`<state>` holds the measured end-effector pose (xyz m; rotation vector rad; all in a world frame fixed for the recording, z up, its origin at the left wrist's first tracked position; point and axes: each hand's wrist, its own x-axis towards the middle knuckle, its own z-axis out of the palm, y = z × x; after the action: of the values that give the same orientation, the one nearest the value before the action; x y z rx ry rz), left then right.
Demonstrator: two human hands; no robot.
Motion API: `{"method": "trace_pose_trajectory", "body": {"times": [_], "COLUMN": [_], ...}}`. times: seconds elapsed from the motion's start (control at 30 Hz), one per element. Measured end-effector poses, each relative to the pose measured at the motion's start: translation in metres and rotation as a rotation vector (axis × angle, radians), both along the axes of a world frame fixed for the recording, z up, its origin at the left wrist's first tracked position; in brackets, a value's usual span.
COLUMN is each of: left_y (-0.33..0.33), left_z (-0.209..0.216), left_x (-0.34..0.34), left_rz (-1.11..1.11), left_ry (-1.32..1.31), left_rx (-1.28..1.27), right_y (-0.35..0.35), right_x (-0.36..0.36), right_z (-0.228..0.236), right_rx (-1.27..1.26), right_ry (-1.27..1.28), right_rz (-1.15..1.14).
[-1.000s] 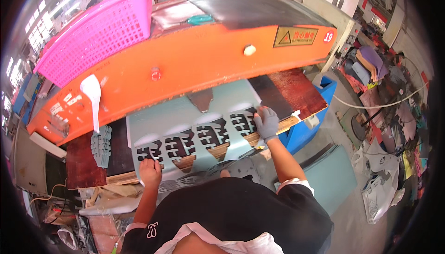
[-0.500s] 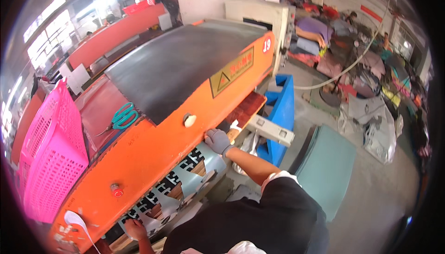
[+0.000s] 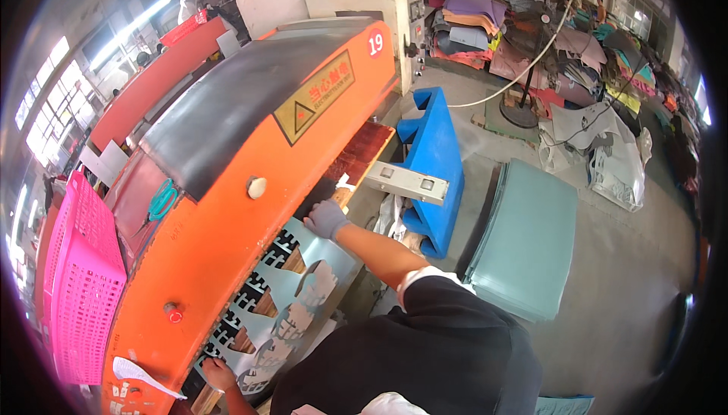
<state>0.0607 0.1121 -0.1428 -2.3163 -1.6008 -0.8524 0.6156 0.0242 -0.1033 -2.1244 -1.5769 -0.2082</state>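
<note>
A grey-blue sheet with rows of cut-out openings lies below the long orange beam of a press, its outer side hanging toward me. My bare left hand is closed at the sheet's near end, beside the beam's lower edge. At the far end, my right hand, in a grey glove, is closed at the sheet's corner close under the beam. Its fingertips are partly hidden. Wood and black pieces show through the openings.
A pink basket and teal-handled scissors are left of the beam. To the right stand a blue frame, a metal bar and a stack of grey-green sheets. A red button is on the beam. Material piles lie behind.
The view has shifted, so the press appears further left and steeper. More of the cut-out sheet shows on my side of the beam. Both hands stay at its ends.
</note>
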Motion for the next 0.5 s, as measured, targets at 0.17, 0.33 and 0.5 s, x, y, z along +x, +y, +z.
{"method": "trace_pose_trajectory", "body": {"times": [0.17,0.33,0.5], "left_y": [0.043,0.006,-0.183], "left_z": [0.023,0.050,0.017], "left_x": [0.002,0.011,-0.013], "left_rz": [0.014,-0.022,0.001], "left_ry": [0.000,-0.024,-0.036], "left_rx": [-0.181,-0.066,-0.133], "right_y": [0.042,0.005,-0.160], "right_x": [0.004,0.001,-0.026], "right_z": [0.027,0.036,-0.004], "right_rx": [-0.163,0.041,0.067], "right_ry": [0.079,0.008,-0.011], "right_rz": [-0.054,-0.094,-0.146]}}
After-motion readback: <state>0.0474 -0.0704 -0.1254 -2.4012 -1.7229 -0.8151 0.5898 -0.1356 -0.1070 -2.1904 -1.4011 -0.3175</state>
